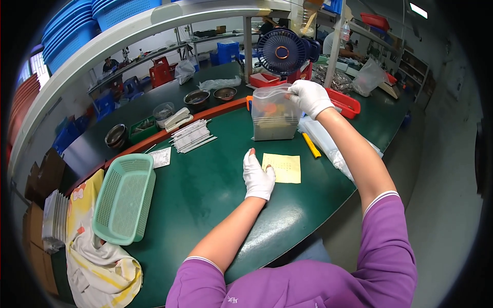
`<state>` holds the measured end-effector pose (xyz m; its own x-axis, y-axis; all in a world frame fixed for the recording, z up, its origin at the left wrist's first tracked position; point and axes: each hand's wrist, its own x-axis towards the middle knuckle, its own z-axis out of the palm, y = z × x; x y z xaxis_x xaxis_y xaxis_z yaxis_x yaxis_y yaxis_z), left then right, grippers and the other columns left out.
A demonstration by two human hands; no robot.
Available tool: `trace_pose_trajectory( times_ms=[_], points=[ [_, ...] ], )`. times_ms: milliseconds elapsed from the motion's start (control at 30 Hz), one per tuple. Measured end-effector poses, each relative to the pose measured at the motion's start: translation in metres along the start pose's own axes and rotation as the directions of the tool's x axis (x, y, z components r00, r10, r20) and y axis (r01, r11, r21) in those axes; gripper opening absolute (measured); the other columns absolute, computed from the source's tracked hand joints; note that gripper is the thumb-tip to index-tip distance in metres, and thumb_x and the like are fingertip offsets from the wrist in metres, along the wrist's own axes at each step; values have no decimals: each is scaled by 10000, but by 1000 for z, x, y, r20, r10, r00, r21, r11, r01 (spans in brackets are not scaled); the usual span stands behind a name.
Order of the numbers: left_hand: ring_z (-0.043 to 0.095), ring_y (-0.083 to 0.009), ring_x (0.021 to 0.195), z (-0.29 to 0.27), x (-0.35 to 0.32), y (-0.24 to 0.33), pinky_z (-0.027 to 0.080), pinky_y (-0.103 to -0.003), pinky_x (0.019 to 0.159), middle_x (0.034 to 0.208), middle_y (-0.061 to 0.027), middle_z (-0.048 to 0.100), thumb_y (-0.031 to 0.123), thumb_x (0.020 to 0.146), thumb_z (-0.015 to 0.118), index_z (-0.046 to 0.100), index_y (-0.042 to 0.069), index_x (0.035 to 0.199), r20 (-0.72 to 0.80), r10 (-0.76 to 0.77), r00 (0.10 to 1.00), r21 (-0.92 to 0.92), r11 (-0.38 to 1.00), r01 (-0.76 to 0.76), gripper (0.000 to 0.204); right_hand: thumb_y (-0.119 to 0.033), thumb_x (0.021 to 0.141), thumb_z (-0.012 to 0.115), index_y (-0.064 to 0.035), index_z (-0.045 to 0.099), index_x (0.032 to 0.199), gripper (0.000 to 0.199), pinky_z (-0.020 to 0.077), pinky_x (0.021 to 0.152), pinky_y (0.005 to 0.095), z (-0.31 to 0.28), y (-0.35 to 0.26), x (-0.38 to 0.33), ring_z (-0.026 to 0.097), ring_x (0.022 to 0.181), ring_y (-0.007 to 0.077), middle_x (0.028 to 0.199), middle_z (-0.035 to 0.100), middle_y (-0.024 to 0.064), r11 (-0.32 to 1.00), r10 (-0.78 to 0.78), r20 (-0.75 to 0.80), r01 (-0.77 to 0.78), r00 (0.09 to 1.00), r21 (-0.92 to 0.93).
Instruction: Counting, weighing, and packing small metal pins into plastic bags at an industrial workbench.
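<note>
clear bag (276, 120), one: sat below right hand (310, 98), whose fingers were clamped on rim. film judged soft, slippery, light; filled base likely heavier; rim seemed surest hold. left hand (258, 177): fingers apart from thumb, yellow note (286, 168) just right.

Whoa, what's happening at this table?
A person in a purple top is working at a green table. Their gloved right hand grips the top of a clear plastic bag, which stands upright with things inside. Their left hand holds nothing, its thumb over the edge of a yellow paper. Farther left sit white sticks and a pale green basket.
</note>
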<state>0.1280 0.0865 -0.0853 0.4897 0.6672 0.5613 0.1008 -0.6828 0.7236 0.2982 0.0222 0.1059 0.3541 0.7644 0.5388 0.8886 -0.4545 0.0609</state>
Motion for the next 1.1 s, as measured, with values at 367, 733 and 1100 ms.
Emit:
trace_pose_trajectory(
  times_ms=[367,733,1100],
  points=[
    [517,-315,998,-2,6,4,416,-350,865,1016,-158,559,153,626,719,510,26,1063,-188,174,967,-81,978,-192,502,-98,619,656,-83,582,693,106,453,578,350,13,-29,-126,560,660,248,712,569,57,908,-397,-76,404,914,110],
    [572,-266,619,-14,1,10,452,-336,533,658,-72,588,238,724,631,619,128,679,313,412,856,-60,908,-415,120,33,658,607,-90,533,1034,402,467,673,328,27,-15,-219,590,750,242,796,599,67,849,227,-302,-36,926,527],
    [435,-87,550,-12,20,-9,414,-233,563,631,-4,480,66,779,609,448,17,1188,192,-227,955,-256,928,272,442,-168,769,585,-63,594,888,159,454,719,384,67,-14,-169,573,809,314,888,611,124,691,518,252,-574,817,439]
  ],
)
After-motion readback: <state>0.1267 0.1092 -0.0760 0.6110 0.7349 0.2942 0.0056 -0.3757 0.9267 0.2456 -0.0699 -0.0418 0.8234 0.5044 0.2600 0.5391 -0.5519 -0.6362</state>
